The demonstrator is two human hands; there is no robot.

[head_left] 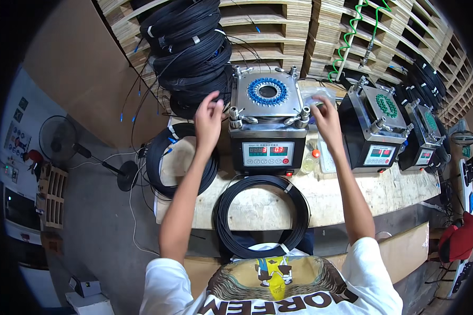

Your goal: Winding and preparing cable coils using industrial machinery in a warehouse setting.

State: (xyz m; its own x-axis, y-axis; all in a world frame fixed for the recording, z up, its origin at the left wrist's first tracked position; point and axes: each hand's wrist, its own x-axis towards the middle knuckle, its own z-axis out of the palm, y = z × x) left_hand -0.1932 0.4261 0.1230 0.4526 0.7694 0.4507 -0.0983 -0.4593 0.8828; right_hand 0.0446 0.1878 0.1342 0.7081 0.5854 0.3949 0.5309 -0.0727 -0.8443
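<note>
In front of me stands a black benchtop polishing machine with a lit red display on its front. Its square metal top plate carries a ring of blue connectors around a round central hole. Corner posts with wing-shaped clamps hold the plate. My left hand hovers just left of the plate, fingers bent and apart, with nothing seen in it. On the other side my right hand is raised near the right corner clamp, thumb and fingers apart. Neither hand plainly touches a clamp.
A black cable coil overhangs the bench's front edge before me; another coil lies left. Stacked coils rise behind. Two similar machines stand right, with green connectors. A small bottle with a red cap sits between machines.
</note>
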